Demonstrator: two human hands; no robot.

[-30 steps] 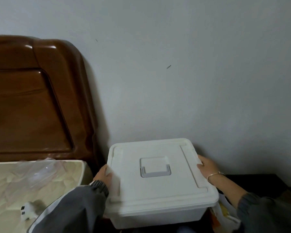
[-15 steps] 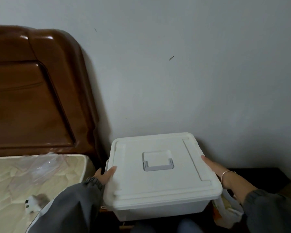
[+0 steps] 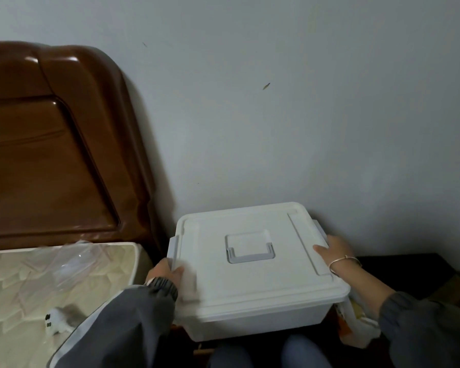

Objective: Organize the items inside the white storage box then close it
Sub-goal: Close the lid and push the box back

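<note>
Box (image 3: 252,324) is set just beyond the knees (image 3: 231,354), on a dark surface, with its lid (image 3: 250,285) seated flat on top. The lid's left edge is gripped by the left hand (image 3: 165,272): the thumb is laid on the lid's top and the fingers are curled round the rim, just below the grey left latch (image 3: 173,248). The right edge is grasped by the right hand (image 3: 332,251), thumb on top and fingers carried over the rim beside the right latch (image 3: 319,229); a bracelet (image 3: 343,261) is worn at that wrist. The box is thus held between the two hands. Its wider side is run left to right, slightly skewed, with the near right corner closest. The grey handle (image 3: 250,249) is folded flat at the lid's centre. A mattress (image 3: 11,288) with a clear plastic wrapper (image 3: 72,261) is seen to the left, and a wooden headboard (image 3: 51,155) and a pale wall (image 3: 303,102) behind.
</note>
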